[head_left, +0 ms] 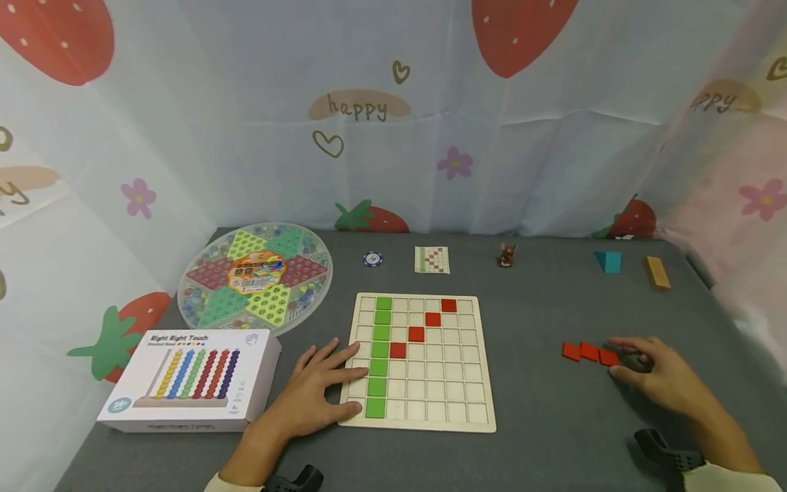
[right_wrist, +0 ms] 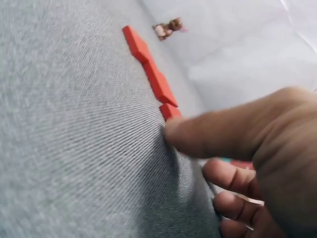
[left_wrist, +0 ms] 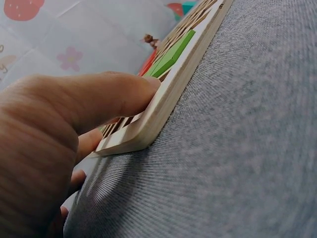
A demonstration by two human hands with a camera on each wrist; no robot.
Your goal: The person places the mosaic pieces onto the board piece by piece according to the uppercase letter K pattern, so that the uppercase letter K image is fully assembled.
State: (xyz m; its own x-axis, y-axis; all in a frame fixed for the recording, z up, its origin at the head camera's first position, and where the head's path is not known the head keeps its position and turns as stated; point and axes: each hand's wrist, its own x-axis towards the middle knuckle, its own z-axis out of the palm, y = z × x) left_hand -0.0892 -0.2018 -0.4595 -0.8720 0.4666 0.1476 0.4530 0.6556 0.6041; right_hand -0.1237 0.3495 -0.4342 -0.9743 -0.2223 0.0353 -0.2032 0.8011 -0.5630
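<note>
- The right hand [head_left: 660, 376] lies near the table's [head_left: 553, 424] right edge, fingers loosely bent, the thumb [right_wrist: 213, 131] touching the nearest of three red tiles [head_left: 589, 352]; whether the fingers pinch that tile I cannot tell.
- Those tiles sit in a short row on the cloth, touching end to end, running left from the hand's fingertips, well apart from the board [head_left: 424, 362].
- The left hand [head_left: 320, 393] rests flat with fingers spread and straight, pressing the board's left edge near its front corner; the left wrist view shows the thumb [left_wrist: 99, 99] against the wooden rim.
- The board lies in the middle of the table, toward the front edge. Its grid holds a green column [head_left: 378, 359] down the second file from the left, and four red squares [head_left: 423, 326] stepping diagonally from the far right side down toward the green.
- Behind the board, along the back edge, lie a chip [head_left: 372, 259], a pattern card [head_left: 432, 260] and a small brown figure [head_left: 507, 255].
- Toward the back right corner stand a teal block [head_left: 609, 261] and a wooden block [head_left: 656, 272].
- At the back left corner sits a round checkers case [head_left: 255, 277], with marbles showing inside its clear rim.
- At the front left corner lies an abacus box [head_left: 190, 379], just beside the left hand.
</note>
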